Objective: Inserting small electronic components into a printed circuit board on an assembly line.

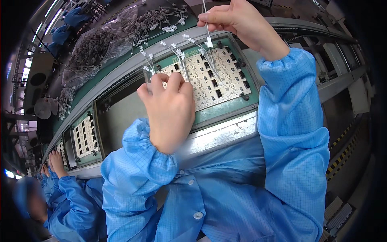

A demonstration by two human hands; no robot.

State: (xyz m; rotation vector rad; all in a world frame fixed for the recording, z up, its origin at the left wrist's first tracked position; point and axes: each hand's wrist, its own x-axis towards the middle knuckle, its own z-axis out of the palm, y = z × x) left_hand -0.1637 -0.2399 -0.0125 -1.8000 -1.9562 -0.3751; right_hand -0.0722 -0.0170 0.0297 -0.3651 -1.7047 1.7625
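Observation:
My right hand is raised over the far edge of the board, pinching a thin wire lead. Its white connector hangs just below my fingers. My left hand is closed, fingers curled down on the left part of the cream circuit board panel; whatever is under its fingertips is hidden. Several white wire leads stand up from the panel beside and beyond that hand. Rows of small black components run across the panel, which lies in a green carrier.
Beyond the line lies a heap of wire leads, partly in clear plastic. A metal rail runs along my side. To the left is another carrier with a board, and a co-worker in a blue smock works there.

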